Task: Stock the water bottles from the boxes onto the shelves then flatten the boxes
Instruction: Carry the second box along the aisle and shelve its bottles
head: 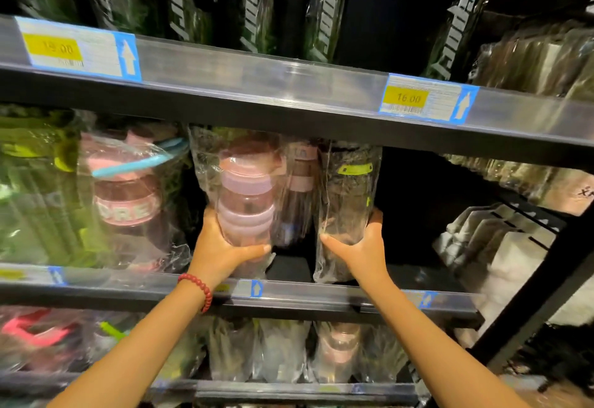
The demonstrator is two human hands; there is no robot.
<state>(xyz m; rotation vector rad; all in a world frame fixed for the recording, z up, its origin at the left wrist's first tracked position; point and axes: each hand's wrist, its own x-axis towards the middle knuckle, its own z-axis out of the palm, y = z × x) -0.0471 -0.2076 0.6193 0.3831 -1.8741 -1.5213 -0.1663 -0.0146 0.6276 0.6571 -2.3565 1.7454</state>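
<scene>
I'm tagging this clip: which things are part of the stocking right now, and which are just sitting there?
In use: left hand, pink bottle, right hand, dark bottle, middle shelf.
Idle: price tags, paper bags, top-shelf bottles.

Light falls from above and in front onto the upper shelf rail [289,86], whose clear plastic strip throws back a pale glare, while the recesses behind and below that rail sink into deep shadow, darkest to its lower right. Plastic wrappers beneath the rail glint with small highlights. The wide lens bows the rail, and the green packs [35,198] under its left end are smeared with blur.
</scene>
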